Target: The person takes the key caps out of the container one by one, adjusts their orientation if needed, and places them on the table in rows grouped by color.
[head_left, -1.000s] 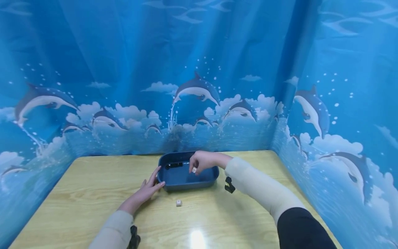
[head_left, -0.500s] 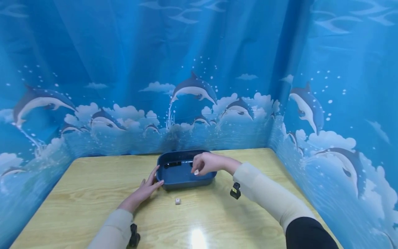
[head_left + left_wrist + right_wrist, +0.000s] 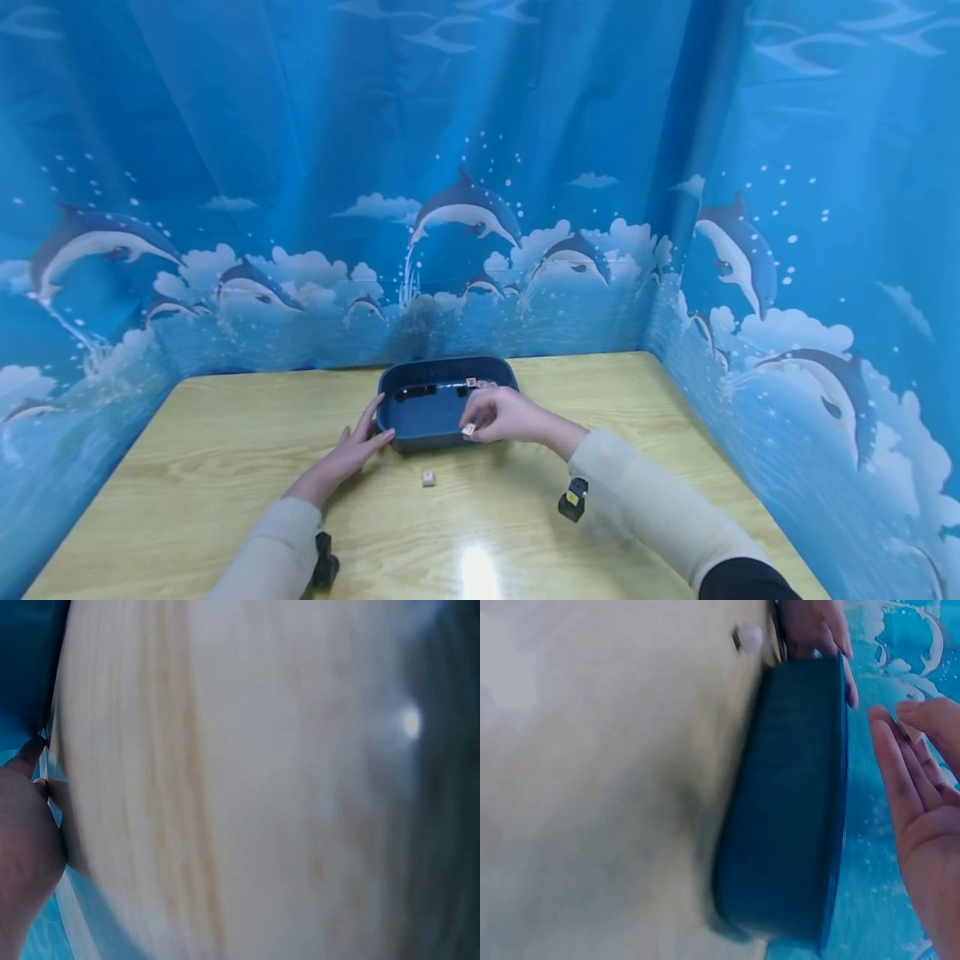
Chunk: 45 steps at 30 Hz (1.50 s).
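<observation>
White in colour, the cube (image 3: 468, 429) is held at the near side of the tray (image 3: 427, 445); the right wrist view shows it raised beyond the rim and apart from it. We find it pinched between the thumb and fingertips of the right hand (image 3: 501, 414), the thumb almost meeting the fingers. We note the left hand (image 3: 356, 448) at the tray's left end, thumb and fingers spread wide and fairly straight, touching the rim; we see nothing else in its hold. The left wrist view catches only part of this hand.

Inside the blue tray, we record small pieces (image 3: 471, 382) near the far right, partly behind the right hand, and a dark strip (image 3: 415, 392) we cannot identify. A second cube (image 3: 428, 479) rests on the table (image 3: 225, 450), just in front of the tray. We observe cream sleeves (image 3: 645, 492) on both arms, a black device (image 3: 572, 500) by the right wrist, glare (image 3: 477, 571) on the wood-grain surface, and a blue curtain (image 3: 300, 125) printed with dolphins behind.
</observation>
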Tool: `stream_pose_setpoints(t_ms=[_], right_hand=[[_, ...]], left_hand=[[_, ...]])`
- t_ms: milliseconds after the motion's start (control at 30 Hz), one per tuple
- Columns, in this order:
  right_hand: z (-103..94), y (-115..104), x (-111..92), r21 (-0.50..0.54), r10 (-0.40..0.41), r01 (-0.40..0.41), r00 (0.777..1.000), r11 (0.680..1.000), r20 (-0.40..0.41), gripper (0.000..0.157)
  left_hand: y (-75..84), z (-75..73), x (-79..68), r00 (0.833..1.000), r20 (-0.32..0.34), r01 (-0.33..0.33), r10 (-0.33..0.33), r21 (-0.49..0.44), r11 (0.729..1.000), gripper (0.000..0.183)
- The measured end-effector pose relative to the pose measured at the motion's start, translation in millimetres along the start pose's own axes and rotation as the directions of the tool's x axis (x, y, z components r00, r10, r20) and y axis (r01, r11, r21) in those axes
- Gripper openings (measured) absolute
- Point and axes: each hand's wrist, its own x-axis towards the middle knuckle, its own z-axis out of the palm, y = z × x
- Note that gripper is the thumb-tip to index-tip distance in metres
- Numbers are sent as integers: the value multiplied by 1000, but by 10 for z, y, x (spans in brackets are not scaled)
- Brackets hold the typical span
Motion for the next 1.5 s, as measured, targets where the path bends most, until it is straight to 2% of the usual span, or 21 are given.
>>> stream_pose_setpoints(t_ms=[233,500,733,967,1233,1500], right_hand=[[303,43,-48,76,36,-26,990,997,-134,14],[563,68,-110,154,137,-106,969,982,-204,17],[754,101,-113,190,235,-191,942,963,-241,16],[918,166,-55,143,273,-242,921,960,-276,14],[1036,203,13,31,238,-239,926,970,-293,14],[1083,205,44,-4,271,-284,919,959,-288,14]], left_hand=[[-24,-25,6,1000,0,-7,7,-10,1000,78],[-24,-27,15,1000,-9,-27,27,0,1000,78],[-5,-22,9,999,-12,-35,35,27,999,80],[-8,-24,5,999,-11,-30,30,13,999,78],[-9,-11,9,999,-14,-49,49,16,999,77],[-1,-2,-1,999,-14,-44,45,19,999,77]])
